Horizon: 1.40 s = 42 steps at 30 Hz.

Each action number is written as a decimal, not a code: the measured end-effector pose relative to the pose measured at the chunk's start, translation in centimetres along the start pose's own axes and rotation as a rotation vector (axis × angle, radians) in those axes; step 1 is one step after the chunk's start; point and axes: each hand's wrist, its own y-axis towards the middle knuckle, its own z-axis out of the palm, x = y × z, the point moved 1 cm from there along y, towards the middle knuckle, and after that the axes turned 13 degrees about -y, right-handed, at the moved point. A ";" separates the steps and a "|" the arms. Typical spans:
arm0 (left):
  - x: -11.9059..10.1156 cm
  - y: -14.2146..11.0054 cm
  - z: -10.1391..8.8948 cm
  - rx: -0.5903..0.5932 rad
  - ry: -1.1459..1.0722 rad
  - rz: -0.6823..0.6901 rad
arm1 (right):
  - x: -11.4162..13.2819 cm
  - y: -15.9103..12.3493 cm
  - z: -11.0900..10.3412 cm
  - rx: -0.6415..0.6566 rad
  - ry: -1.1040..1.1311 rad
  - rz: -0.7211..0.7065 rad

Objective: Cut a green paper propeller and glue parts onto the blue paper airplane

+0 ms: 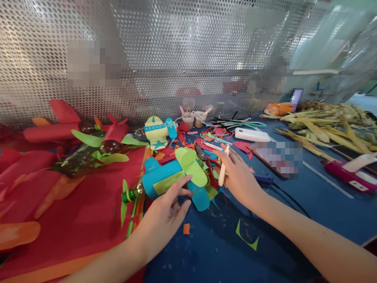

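Observation:
A toy plane covered in blue paper [167,173] lies on its side in front of me, with a lime-green tail or wing piece [190,165], a blue wing [200,196] and a green bottle-neck nose [129,195] bearing a propeller. My left hand [173,206] is beside its body and wing, fingers loosely apart and holding nothing; whether the fingertips touch the paper I cannot tell. My right hand [238,171] grips a slim cream pen-like stick [222,173], upright with its narrow tip at the top, just right of the plane.
Red paper-covered bottle planes [53,131] crowd the left over red sheets [88,212]. Behind stand a cream-and-blue plane [156,131] and small cups [200,118]. Paper scraps, a phone [273,159], a white device [251,135], a magenta tool [350,177] and dried stalks [324,125] lie rightward.

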 end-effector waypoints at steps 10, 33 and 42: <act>0.4 2.0 1.2 -0.005 0.037 -0.085 | 2.2 -1.3 -1.7 0.181 0.655 0.146; 1.2 -0.2 1.7 -0.072 0.158 0.200 | 3.5 -1.3 -1.1 0.185 0.517 -0.022; 1.2 -0.2 1.7 -0.085 0.153 0.194 | 3.4 -1.3 -0.9 0.189 0.528 -0.050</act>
